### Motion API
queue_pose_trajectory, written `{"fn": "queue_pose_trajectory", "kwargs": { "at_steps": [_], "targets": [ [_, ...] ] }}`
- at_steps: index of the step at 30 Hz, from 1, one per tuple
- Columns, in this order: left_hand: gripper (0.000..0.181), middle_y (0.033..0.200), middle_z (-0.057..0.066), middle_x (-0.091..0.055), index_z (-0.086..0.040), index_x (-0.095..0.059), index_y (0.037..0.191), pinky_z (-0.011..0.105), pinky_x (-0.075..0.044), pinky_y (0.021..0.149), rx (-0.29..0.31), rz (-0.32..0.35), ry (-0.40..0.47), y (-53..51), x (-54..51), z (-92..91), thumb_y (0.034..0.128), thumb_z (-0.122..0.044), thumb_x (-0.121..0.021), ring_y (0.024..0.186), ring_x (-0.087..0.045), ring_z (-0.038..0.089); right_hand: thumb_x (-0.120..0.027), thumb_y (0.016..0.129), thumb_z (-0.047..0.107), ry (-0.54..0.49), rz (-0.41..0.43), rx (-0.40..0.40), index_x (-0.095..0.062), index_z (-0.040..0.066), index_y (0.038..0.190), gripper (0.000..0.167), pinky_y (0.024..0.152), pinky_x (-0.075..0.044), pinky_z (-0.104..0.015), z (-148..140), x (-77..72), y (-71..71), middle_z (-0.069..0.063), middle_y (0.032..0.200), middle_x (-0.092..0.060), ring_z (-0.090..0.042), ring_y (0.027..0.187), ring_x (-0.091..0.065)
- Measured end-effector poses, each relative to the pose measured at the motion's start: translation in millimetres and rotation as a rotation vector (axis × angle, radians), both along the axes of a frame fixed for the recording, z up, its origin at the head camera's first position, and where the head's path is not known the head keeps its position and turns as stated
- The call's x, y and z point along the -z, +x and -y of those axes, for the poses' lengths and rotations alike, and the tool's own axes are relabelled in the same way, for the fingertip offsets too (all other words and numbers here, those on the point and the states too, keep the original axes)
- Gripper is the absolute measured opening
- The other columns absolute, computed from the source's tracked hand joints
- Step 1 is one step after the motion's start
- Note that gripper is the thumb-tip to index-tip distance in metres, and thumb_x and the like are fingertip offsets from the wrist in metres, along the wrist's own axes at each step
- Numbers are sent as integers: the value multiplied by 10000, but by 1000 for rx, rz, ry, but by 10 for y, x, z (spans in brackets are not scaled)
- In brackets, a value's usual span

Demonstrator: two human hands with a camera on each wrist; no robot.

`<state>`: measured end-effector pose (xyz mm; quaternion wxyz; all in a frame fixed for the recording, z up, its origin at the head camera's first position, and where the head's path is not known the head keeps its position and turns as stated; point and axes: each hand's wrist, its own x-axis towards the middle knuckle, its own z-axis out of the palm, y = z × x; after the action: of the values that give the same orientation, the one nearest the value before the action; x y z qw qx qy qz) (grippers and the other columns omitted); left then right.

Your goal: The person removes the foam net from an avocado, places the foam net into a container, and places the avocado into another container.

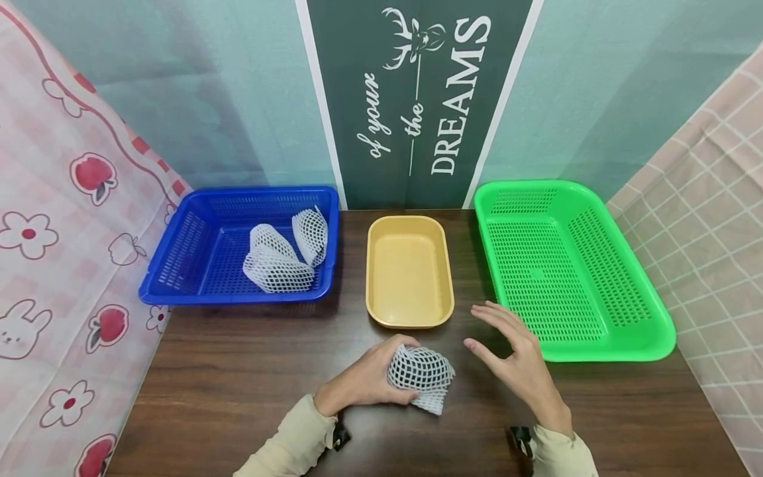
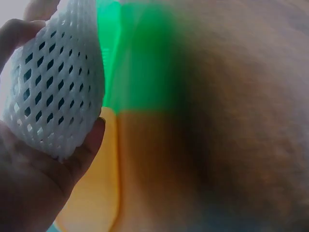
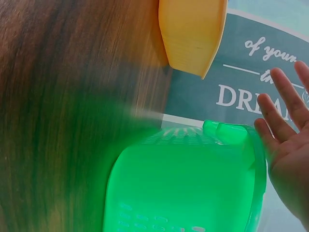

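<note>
In the head view my left hand [image 1: 372, 374] grips a white foam fruit net [image 1: 420, 368] above the table, in front of the yellow tray. The left wrist view shows the thumb and fingers around the bulging net [image 2: 58, 87]; whether anything is inside it I cannot tell. My right hand [image 1: 515, 358] is held up beside the net, apart from it, with fingers spread and nothing in them. It is nearest to the green basket [image 1: 644, 318]. More white foam nets [image 1: 279, 268] lie in the blue basket [image 1: 238, 298] at the left.
A yellow tray [image 1: 410, 271] stands between the two baskets, near the back of the dark wooden table [image 1: 250, 371]. Behind it hangs a green cloth with lettering [image 1: 453, 119]. Patterned curtains [image 1: 53, 265] close off both sides.
</note>
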<state>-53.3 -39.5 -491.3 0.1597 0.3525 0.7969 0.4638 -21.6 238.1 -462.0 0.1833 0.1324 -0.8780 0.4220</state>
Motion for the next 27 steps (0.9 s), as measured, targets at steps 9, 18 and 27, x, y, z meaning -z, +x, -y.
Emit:
{"fn": "queue_pose_trajectory", "kwargs": {
  "at_steps": [9, 18, 27],
  "targets": [
    [711, 1242, -24, -604, -150, -499, 1319, 266, -484, 998, -26, -69, -58, -11, 176, 26, 722, -288, -858, 1107, -578, 74, -857, 698, 30, -3, 3, -4, -685, 75, 1230, 561, 1156, -283, -173, 10, 14, 5, -112, 1255, -681, -235, 1327, -508],
    [733, 1255, -38, -619, -168, -506, 1323, 332, -480, 1011, -30, -148, -189, -57, 113, 89, 733, -430, -854, 1146, -588, 107, -852, 699, 26, -14, 4, -8, -682, 88, 1237, 567, 1159, -282, -176, 11, 21, 10, -116, 1253, -681, -180, 1344, -496],
    [845, 1430, 41, -543, -154, -483, 1433, 432, -446, 1070, 39, -320, -276, -81, -66, 215, 725, -427, -855, 1327, -512, 187, -858, 696, 36, -2, 3, -10, -684, 111, 1240, 576, 1153, -287, -173, -6, 24, 5, -112, 1249, -683, -169, 1341, -499]
  ]
}}
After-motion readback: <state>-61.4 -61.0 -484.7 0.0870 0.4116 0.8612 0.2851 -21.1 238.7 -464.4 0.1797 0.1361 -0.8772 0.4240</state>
